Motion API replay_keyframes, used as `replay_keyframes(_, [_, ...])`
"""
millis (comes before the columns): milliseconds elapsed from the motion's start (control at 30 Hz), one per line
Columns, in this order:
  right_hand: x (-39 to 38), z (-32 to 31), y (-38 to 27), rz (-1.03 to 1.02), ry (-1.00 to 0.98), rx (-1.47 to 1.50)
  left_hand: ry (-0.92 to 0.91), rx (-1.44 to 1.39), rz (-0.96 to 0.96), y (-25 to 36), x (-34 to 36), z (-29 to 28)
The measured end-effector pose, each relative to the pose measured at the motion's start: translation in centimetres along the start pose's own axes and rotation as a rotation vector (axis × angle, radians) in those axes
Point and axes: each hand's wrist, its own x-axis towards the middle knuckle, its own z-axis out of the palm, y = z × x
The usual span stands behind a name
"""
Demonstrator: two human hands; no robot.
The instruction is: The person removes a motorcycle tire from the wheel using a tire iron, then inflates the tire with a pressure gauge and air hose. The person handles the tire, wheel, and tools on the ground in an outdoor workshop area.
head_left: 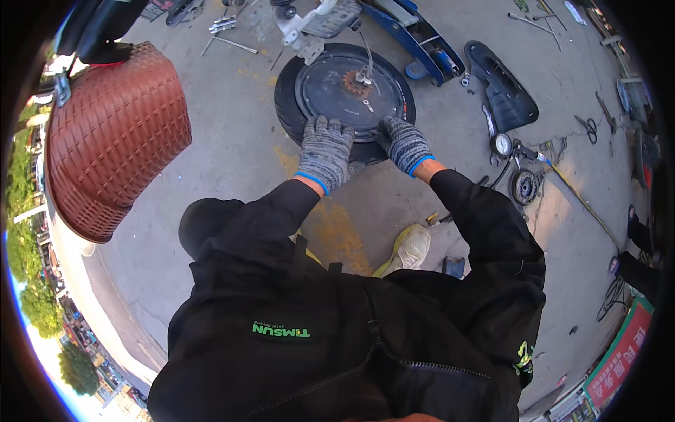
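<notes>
Presently, upper centre, the tyre (285, 105) surrounds the wheel (325, 98); near-edge fit is unconfirmed beneath the left hand (327, 151), fingers extended, and right hand (406, 144), curled, grip unclear.

Floor (232, 116) lies open between the hub-motor wheel (327, 91) and woven basket (119, 133); rightward, a plastic cover (503, 88) and pressure gauge (501, 145) obstruct.
</notes>
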Motion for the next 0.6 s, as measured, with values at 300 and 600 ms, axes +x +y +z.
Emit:
replay_keyframes(300, [-0.4, 0.2, -0.1, 0.144, -0.001, 0.167, -0.079, 0.001, 0.019, 0.1, 0.5, -1.0])
replay_keyframes(600, [-0.5, 0.1, 0.7, 0.14, -0.034, 0.231, -0.115, 0.025, 0.019, 0.2, 0.8, -0.9])
